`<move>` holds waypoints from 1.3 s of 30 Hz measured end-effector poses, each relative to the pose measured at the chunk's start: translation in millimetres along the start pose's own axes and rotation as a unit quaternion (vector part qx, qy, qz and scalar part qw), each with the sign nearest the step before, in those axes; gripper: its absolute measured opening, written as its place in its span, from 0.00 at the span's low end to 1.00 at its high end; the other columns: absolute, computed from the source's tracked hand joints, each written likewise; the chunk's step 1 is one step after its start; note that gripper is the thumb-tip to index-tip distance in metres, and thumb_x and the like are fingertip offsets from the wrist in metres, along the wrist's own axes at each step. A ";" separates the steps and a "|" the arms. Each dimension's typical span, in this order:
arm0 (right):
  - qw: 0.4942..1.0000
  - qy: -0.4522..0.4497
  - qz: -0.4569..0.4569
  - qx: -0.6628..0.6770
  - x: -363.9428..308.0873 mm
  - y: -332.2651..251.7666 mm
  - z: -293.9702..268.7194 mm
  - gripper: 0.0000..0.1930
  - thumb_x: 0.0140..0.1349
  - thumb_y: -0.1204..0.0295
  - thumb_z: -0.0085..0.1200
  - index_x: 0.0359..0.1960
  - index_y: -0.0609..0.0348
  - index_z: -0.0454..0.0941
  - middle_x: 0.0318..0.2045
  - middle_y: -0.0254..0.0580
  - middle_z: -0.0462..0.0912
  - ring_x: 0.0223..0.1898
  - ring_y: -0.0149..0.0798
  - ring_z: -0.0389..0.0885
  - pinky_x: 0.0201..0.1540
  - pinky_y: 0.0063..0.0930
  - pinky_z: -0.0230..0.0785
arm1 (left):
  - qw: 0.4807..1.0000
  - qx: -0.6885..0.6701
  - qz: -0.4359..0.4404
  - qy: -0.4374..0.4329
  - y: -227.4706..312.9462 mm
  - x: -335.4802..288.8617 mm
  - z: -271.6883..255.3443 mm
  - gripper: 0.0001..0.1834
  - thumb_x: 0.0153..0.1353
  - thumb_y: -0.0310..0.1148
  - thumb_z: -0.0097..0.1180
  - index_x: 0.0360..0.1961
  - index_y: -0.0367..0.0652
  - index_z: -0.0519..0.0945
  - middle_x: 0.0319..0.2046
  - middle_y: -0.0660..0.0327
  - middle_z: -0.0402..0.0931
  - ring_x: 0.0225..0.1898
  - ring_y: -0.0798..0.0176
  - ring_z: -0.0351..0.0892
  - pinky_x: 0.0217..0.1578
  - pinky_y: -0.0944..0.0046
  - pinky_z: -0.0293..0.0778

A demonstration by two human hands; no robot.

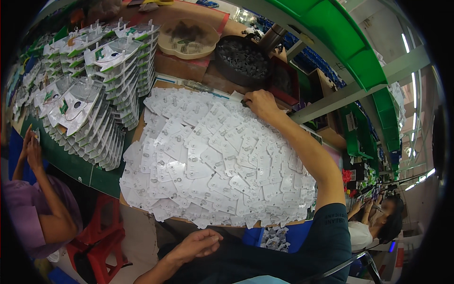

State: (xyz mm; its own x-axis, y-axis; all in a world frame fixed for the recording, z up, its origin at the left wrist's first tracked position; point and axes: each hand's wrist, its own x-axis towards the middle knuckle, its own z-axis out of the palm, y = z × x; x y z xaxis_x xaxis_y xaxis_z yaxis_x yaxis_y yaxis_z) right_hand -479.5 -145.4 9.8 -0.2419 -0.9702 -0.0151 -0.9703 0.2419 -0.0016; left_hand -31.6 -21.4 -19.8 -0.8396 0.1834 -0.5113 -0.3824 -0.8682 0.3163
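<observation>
Clear plastic blisters [213, 156] under right hand [259, 103]

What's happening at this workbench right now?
A person sits at a board covered with overlapping clear plastic blister trays. Their right hand reaches to the far edge of the spread, fingers pinching a small dark part next to a round black tray of dark small parts. Their left hand rests empty and loosely open near their lap, below the board's near edge. Stacks of white and green packaging cards stand to the left, where another person's hands work.
</observation>
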 end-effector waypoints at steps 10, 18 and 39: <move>0.999 0.014 0.033 0.008 -6.1 -1.4 -11.4 0.09 0.56 0.69 0.58 0.33 0.60 0.86 0.30 0.54 0.84 0.32 0.53 0.83 0.41 0.43 0.75 | 1.000 0.002 0.023 0.004 -9.2 -2.0 -0.4 0.13 0.73 0.34 0.46 0.49 0.35 0.74 0.28 0.62 0.72 0.22 0.77 0.65 0.16 0.80 0.57; 0.977 0.046 0.068 0.195 -57.7 -32.1 -76.7 0.10 0.57 0.68 0.58 0.34 0.62 0.84 0.28 0.49 0.85 0.31 0.46 0.83 0.36 0.36 0.74 | 1.000 0.009 0.030 0.003 -15.9 -7.7 11.5 0.13 0.72 0.33 0.46 0.50 0.36 0.73 0.30 0.62 0.73 0.22 0.77 0.65 0.17 0.79 0.59; 0.974 0.053 -0.195 0.102 -211.9 -123.7 -93.2 0.06 0.53 0.77 0.61 0.33 0.60 0.81 0.31 0.41 0.77 0.35 0.42 0.78 0.33 0.33 0.74 | 0.996 0.070 0.057 -0.016 -52.0 -17.2 19.6 0.16 0.71 0.37 0.49 0.50 0.35 0.78 0.30 0.67 0.74 0.26 0.78 0.68 0.24 0.79 0.64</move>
State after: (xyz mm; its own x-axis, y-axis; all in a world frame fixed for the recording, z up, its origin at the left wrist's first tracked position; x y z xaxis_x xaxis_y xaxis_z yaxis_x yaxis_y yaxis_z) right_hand -308.7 28.9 106.4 0.1356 -0.9821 0.1304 -0.9699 -0.1585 -0.1851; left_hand -4.8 29.6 -11.8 -0.8913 0.1046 -0.4412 -0.3328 -0.8117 0.4800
